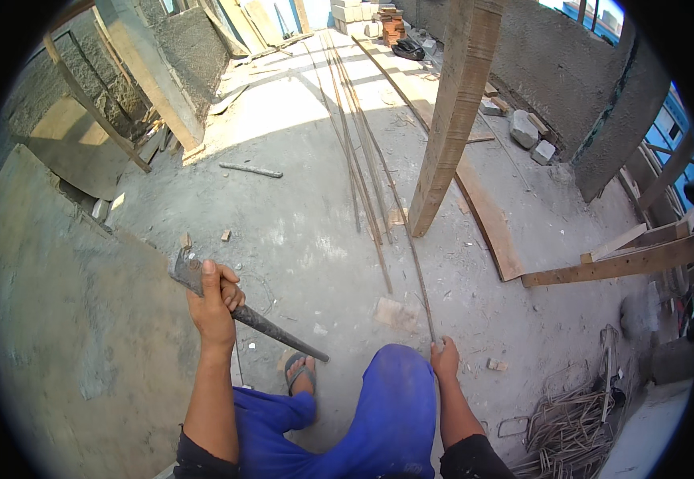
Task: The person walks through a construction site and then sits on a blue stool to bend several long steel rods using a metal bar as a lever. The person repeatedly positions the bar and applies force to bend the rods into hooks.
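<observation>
While left hand grips hammer, rods ahead

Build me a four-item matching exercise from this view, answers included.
1. Dark-handled tool
2. Long thin rod
3. Trousers
4. Bent metal pieces

A. Heaped on the floor at lower right
B. Gripped in the left hand
C. Blue
D. Near end at the right hand

Pairs: 1-B, 2-D, 3-C, 4-A

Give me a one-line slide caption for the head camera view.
Above a dusty floor, the left hand grips a hammer-like tool while the right hand holds a long, thin rod.
</observation>
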### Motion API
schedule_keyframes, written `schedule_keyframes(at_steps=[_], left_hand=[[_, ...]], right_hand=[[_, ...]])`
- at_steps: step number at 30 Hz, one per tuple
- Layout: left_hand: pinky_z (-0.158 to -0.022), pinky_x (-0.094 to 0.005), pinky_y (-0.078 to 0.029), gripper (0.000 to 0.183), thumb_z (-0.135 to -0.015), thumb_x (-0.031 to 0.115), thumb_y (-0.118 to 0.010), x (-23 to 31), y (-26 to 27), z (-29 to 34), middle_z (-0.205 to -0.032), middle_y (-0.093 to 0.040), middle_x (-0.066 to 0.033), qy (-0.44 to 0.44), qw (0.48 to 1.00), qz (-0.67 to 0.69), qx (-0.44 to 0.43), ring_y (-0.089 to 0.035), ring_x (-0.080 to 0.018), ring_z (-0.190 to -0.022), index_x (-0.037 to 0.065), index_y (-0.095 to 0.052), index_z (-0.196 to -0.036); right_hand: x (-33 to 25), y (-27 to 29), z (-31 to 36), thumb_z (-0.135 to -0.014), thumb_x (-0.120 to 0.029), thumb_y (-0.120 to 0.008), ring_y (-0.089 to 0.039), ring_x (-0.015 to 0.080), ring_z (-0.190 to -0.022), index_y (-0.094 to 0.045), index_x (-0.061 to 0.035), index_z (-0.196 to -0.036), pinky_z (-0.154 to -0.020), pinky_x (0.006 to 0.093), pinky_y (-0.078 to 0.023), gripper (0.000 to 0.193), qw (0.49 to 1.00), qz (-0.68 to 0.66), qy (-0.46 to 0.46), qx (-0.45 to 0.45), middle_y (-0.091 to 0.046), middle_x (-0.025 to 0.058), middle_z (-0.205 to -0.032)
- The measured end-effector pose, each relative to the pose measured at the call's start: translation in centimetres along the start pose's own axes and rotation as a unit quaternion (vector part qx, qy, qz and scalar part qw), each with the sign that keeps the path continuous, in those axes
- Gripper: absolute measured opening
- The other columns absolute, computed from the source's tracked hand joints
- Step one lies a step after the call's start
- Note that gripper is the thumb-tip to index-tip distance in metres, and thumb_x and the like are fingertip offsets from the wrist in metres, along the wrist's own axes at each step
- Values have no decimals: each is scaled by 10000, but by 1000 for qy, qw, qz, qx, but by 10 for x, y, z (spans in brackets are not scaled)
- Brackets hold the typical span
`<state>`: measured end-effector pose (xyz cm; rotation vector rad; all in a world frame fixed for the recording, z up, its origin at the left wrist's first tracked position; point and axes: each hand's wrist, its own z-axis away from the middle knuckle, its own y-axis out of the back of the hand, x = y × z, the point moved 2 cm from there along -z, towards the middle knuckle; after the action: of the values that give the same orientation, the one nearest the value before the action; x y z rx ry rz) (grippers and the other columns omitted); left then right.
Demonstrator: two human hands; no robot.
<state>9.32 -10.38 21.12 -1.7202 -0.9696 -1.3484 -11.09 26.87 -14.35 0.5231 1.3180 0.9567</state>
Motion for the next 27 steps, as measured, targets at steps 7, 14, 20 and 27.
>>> schedule_keyframes(at_steps=[7, 14, 20, 27], left_hand=[[-543, -262, -340, 482, -1069, 488, -492, -5, 9, -14, -600, -311, 51, -13, 1000, 3, -4, -315, -68, -540, 80, -561, -821], [-556, -256, -324, 485, -1056, 517, -513, -7, -8, -24, -611, -317, 56, -10, 1000, 3, -1, -306, -66, -553, 87, -574, -842], [-552, -256, -321, 482, -1055, 522, -509, -10, -16, -22, -609, -316, 63, -2, 1000, 6, -24, -308, -64, -549, 92, -564, -844], [-515, -258, -353, 488, -1065, 492, -498, -4, -14, -17, -575, -344, 52, -9, 999, 6, -31, -334, -66, -497, 76, -552, -816]], right_hand=[[220, 5, 287, -901, -209, -688, -380, 433, -1421, -320, -17, -1542, -1166, 480, -355, 763, 956, 99, -249, -119, -316, 298, -1570], [224, 18, 305, -898, -258, -704, -442, 388, -1362, -414, -57, -1445, -1082, 504, -426, 651, 915, 147, -375, -21, -431, 221, -1469], [262, 21, 293, -958, -348, -645, -614, 353, -1197, -541, -66, -1262, -960, 479, -513, 428, 876, 229, -373, -201, -592, 166, -1306], [263, 36, 320, -995, -273, -548, -641, 441, -999, -585, -24, -1039, -863, 556, -495, 255, 941, 199, -170, -215, -643, 224, -1103]])
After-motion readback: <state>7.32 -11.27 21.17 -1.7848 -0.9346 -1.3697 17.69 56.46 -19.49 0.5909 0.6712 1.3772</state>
